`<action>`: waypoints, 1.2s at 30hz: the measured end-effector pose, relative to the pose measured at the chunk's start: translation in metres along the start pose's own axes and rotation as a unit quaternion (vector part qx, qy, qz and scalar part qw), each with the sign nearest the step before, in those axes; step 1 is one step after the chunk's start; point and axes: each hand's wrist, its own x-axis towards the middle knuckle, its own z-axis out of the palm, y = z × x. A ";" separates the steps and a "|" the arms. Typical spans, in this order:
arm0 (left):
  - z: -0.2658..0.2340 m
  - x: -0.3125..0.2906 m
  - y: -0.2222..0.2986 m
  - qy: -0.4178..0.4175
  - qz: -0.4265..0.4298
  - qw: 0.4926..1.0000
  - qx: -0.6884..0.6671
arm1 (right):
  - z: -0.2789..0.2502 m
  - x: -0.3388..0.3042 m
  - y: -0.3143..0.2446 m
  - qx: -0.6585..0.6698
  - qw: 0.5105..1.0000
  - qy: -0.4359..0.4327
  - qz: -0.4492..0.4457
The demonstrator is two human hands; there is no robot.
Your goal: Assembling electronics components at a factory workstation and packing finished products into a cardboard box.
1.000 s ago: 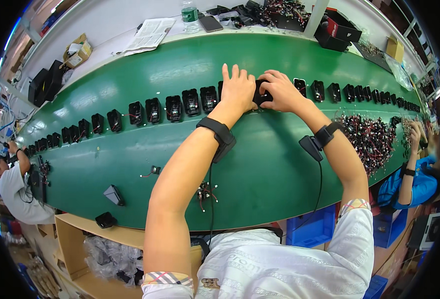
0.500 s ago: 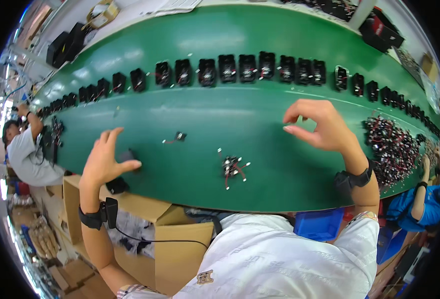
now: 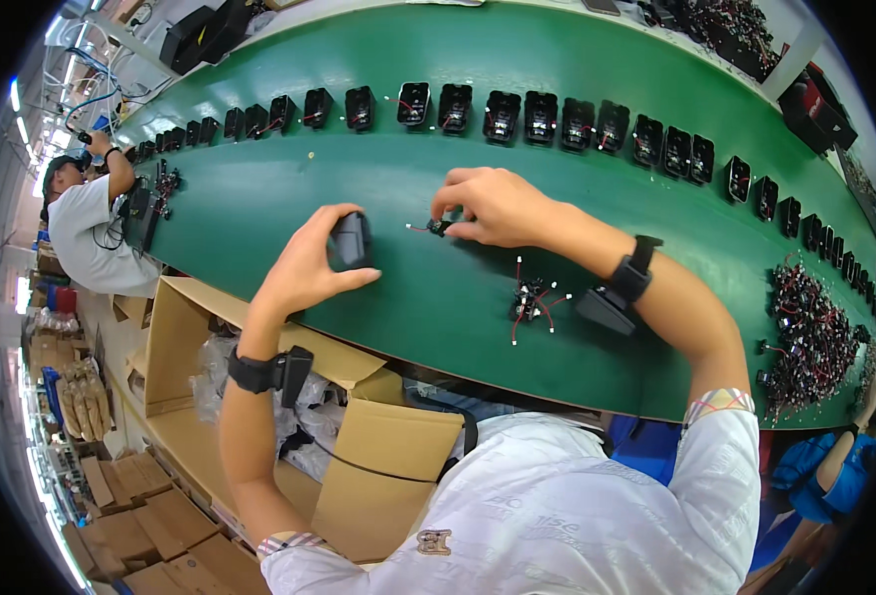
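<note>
My left hand point(image 3: 307, 266) curves around a black plastic case point(image 3: 352, 242), which sits between its thumb and fingers at the green table's left middle. To the right of it, my right hand point(image 3: 493, 208) pinches a small black part with a red wire and white connector point(image 3: 436, 228), close to the tabletop. Part of this small piece is hidden behind the fingertips. Below my right forearm lies a small cluster of similar wired parts point(image 3: 529, 300), with white connectors pointing outward. Black straps with box-shaped modules are on both my wrists.
A long row of open black cases point(image 3: 502, 116) with wired parts inside curves across the far side of the green table point(image 3: 398, 337). At the right lies a big pile of wired parts point(image 3: 810, 342). An open cardboard box point(image 3: 388, 476) stands lower left. Co-workers are at both ends.
My right hand has moved left and now grips the small wired part that lay on the table. My left hand has closed around the black case beside it. The view has shifted.
</note>
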 end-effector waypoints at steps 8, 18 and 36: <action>0.026 0.052 0.042 -0.004 0.105 0.854 -0.510 | 0.000 -0.011 0.015 -0.095 0.995 -0.006 -0.039; 0.058 0.069 0.029 -0.059 0.103 0.741 -0.661 | 0.016 -0.001 0.025 0.032 0.994 0.048 -0.097; 0.063 0.062 0.059 0.003 0.092 0.686 -0.722 | -0.041 -0.027 -0.051 0.391 0.889 0.237 0.016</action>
